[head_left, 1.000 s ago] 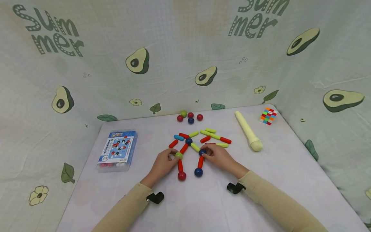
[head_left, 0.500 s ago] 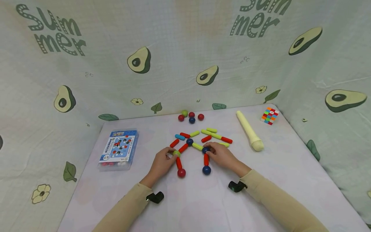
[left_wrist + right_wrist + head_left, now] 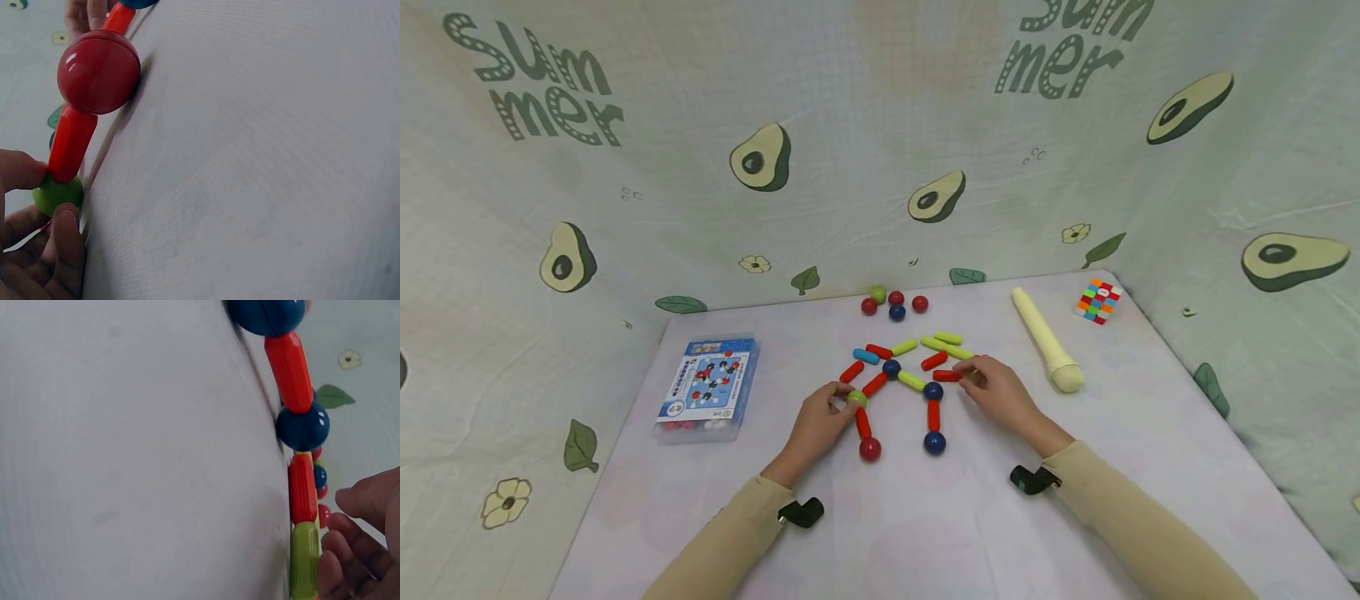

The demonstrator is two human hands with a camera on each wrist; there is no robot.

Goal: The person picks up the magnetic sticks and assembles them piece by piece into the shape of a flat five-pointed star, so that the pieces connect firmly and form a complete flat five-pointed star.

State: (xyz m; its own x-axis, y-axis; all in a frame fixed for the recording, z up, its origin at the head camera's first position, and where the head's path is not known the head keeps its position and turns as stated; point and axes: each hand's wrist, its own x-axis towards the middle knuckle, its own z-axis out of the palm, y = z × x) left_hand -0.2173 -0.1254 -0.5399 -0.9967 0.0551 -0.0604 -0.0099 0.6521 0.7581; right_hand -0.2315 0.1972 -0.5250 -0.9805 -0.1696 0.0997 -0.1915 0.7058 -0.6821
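Right hand (image 3: 1000,398) is moved from blue ball (image 3: 933,392) to green rod (image 3: 304,559) farther right, digits apart; green ball (image 3: 857,398) is pinched by left hand (image 3: 813,427), presumably for steadiness.

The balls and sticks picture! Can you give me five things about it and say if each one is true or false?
1. The left hand is pinching a green ball. True.
2. The right hand is holding the colourful cube. False: the right hand is by the loose sticks, and the colourful cube lies apart from it.
3. One red stick sits between two blue balls. True.
4. The box is on the person's right. False: the box is on the person's left.
5. Of the five balls at the back, three are red. True.
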